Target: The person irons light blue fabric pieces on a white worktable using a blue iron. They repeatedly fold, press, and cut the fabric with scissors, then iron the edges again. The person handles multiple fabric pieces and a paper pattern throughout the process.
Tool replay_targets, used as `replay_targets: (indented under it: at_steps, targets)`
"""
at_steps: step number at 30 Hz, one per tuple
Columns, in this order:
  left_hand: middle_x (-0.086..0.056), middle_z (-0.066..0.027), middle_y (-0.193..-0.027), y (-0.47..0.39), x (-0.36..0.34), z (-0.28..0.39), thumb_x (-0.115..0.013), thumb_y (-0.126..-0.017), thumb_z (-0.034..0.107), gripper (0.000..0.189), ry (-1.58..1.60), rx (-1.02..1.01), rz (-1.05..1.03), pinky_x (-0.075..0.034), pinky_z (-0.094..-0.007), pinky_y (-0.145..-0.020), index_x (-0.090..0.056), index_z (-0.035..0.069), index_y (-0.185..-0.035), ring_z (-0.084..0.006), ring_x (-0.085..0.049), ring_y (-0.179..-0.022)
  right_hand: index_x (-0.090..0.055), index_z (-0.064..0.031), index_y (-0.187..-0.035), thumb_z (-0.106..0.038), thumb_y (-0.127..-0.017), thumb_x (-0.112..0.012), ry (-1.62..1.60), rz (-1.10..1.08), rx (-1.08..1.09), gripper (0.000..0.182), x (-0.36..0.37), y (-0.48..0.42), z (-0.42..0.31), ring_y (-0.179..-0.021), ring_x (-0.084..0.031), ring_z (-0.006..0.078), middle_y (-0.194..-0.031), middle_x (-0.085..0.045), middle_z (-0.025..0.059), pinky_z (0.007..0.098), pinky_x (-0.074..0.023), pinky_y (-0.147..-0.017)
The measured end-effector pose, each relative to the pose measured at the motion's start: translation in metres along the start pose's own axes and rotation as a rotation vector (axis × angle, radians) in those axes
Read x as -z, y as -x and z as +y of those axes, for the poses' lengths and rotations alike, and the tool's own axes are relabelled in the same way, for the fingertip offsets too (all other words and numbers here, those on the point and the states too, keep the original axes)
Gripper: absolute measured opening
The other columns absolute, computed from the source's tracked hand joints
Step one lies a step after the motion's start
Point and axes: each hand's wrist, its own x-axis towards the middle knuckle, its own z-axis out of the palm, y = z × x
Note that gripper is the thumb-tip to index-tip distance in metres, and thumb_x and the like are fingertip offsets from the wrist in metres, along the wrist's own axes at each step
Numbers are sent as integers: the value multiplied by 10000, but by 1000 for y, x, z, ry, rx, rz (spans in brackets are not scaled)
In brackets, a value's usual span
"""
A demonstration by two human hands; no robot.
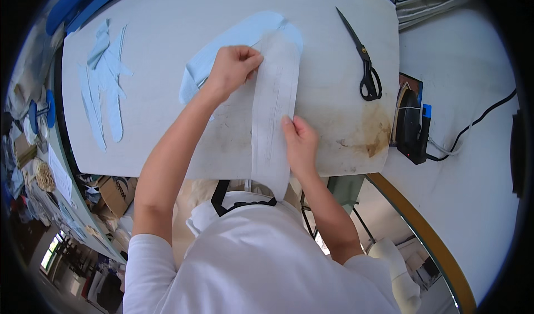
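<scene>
A long, pale paper-like strip (273, 93) with faint marks runs from the middle of the covered table (325, 84) towards my body, its near end hanging past the edge. My left hand (242, 65) pinches its left edge near the far end. Further down, my right hand (300, 141) grips the right edge between thumb and fingers. Under the strip's far end lies a folded light blue fabric piece (233, 34), partly hidden by the strip and my left hand. Several light blue fabric pieces (110, 70) lie on the left of the table.
Black-handled shears (365, 59) lie at the table's right, blades pointing away from me. Beyond the right edge stands an iron (411, 122) with a black cord. A brown stain marks the cover's right corner. A cardboard box (117, 195) sits below the left front edge.
</scene>
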Motion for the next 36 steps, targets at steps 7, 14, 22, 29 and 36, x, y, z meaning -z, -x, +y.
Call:
replay_targets:
  at_steps: [7,14,22,29,36]
  targets:
    - [-723,-146,-986,-65,-8,-12,-724,-906,141,170,-678,-733,254,-537,-396,-786,-727,-23,-953,-275,-665,-839,-509,-1,-727,-209,-1023,-645,-66,83,-94,386,-7,-51,14,-642,-343,44,-653,-417,-68,285,-301,-539]
    - [-690,-194,-1124,-117,7,6,-747,-864,256,270,-950,-482,667,-488,-462,-985,-731,-10,-910,-370,-634,-1058,-519,3,-723,-193,-1021,-644,-130,143,-96,379,-14,-52,20,-645,-339,37,-668,-427,-78,281,-295,-540]
    - [-716,-207,-933,-59,17,-2,-747,-855,237,264,-653,-85,340,-551,-455,-801,-707,-17,-915,-357,-688,-854,-617,33,-805,-169,-1021,-643,-235,129,-138,297,-16,-50,13,-672,-386,27,-706,-502,-78,262,-337,-560]
    - [-725,-213,-1008,-49,13,6,-693,-850,100,153,-728,-39,392,-546,-456,-866,-686,-31,-930,-372,-688,-947,-656,42,-881,-160,-1019,-650,-206,77,-151,244,-10,-54,23,-715,-456,35,-777,-569,-52,254,-390,-611]
    - [-629,-162,-1356,-67,8,-9,-607,-923,-10,284,-1018,-998,176,-488,-435,-1056,-673,-18,-1199,-355,-578,-1265,-712,65,-1039,-148,-1024,-646,-229,14,-226,224,-4,-57,19,-800,-599,58,-938,-702,15,245,-490,-709]
